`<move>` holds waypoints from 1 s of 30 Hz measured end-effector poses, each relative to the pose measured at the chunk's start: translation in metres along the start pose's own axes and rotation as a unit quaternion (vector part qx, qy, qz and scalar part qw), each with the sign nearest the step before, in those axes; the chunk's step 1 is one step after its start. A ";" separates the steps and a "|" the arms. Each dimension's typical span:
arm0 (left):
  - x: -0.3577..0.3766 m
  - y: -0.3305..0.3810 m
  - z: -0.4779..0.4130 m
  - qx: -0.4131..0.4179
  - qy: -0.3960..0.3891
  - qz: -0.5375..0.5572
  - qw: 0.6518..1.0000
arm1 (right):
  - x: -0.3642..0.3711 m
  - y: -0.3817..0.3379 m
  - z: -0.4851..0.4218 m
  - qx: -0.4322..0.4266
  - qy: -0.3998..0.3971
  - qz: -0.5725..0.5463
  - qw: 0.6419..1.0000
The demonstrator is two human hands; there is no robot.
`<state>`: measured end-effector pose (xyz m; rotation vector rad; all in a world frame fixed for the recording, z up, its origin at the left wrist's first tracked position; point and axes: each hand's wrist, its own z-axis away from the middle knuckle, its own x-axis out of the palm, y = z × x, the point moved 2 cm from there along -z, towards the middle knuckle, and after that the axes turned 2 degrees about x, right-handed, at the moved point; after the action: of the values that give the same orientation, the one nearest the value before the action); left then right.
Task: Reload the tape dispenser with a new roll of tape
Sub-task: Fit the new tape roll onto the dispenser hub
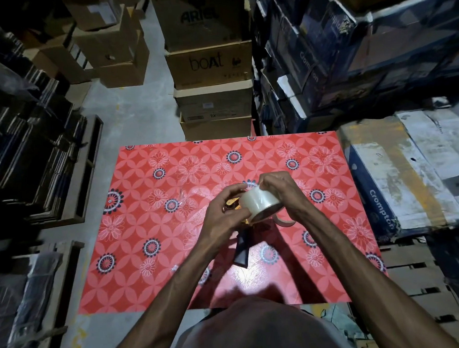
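A full roll of clear tape [260, 203] is held above the red flowered table [145, 234], tilted on its side. My right hand [281, 190] grips its far upper edge with thumb and fingers. My left hand [223, 215] pinches at the roll's near left edge. Under my hands lies the tape dispenser [242, 250], its dark handle pointing toward me and a bit of its orange body [231, 202] showing between my fingers. A thin, nearly spent tape core [284, 221] lies on the table just right of the dispenser, partly hidden by my right wrist.
A crumpled bit of clear film [182, 197] lies on the table left of my hands. Stacked cardboard boxes [211, 66] stand behind the table. Printed cartons [402, 172] press against its right edge, and dark racks [32, 160] line the left aisle.
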<state>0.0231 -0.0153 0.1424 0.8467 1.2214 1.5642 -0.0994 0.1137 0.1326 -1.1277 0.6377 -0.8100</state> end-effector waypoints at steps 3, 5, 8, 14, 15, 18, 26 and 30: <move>0.005 0.000 0.009 0.048 0.090 -0.048 0.994 | 0.001 0.002 0.000 -0.006 0.025 -0.017 1.000; 0.011 0.000 0.017 0.083 0.145 -0.085 0.982 | 0.003 0.005 0.000 -0.007 0.035 -0.031 0.999; 0.019 0.002 0.025 0.121 0.192 -0.051 0.973 | 0.004 0.007 0.001 -0.019 0.048 -0.040 0.998; 0.023 -0.004 0.025 0.082 0.201 0.045 0.975 | 0.006 0.007 0.011 -0.065 0.058 -0.045 0.995; 0.023 -0.006 0.025 0.074 0.198 0.061 0.976 | 0.007 0.008 0.011 -0.070 0.064 -0.043 0.995; 0.019 -0.011 0.022 0.058 0.187 0.075 0.978 | 0.010 0.014 0.011 -0.068 0.081 -0.046 0.993; 0.013 -0.014 0.013 0.043 0.168 0.020 0.985 | 0.010 0.028 0.013 -0.040 0.094 -0.064 0.993; 0.018 -0.014 0.016 0.108 0.216 -0.097 0.966 | 0.010 0.038 0.007 -0.033 0.107 -0.052 0.992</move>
<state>0.0354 0.0072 0.1325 0.5087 1.7588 1.5177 -0.0792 0.1173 0.0982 -1.1495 0.7937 -1.0150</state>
